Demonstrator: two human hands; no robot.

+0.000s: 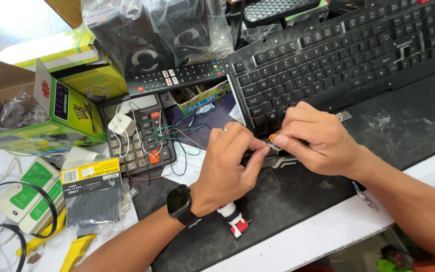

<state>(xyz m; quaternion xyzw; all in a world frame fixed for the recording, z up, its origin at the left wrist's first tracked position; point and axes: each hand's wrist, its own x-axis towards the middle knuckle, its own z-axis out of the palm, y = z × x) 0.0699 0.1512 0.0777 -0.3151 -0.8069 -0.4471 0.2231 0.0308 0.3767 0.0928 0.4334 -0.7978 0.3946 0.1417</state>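
Note:
My left hand (230, 163), with a black watch on its wrist, and my right hand (315, 138) meet over a dark work mat (408, 126). Between their fingertips they pinch a small orange-tipped piece (272, 137) with thin wire ends. My left hand also grips a pair of pliers (237, 221) whose red and white handle sticks out below the palm; the metal jaws (283, 161) show under my right hand. What the jaws grip is hidden by my fingers.
A black keyboard (338, 55) lies behind the hands. To the left are a remote control (177, 78), a calculator (132, 133) with a white charger and loose wires on it, green boxes (61, 111), a pack of cable ties (94, 194) and a yellow-handled tool (76, 249).

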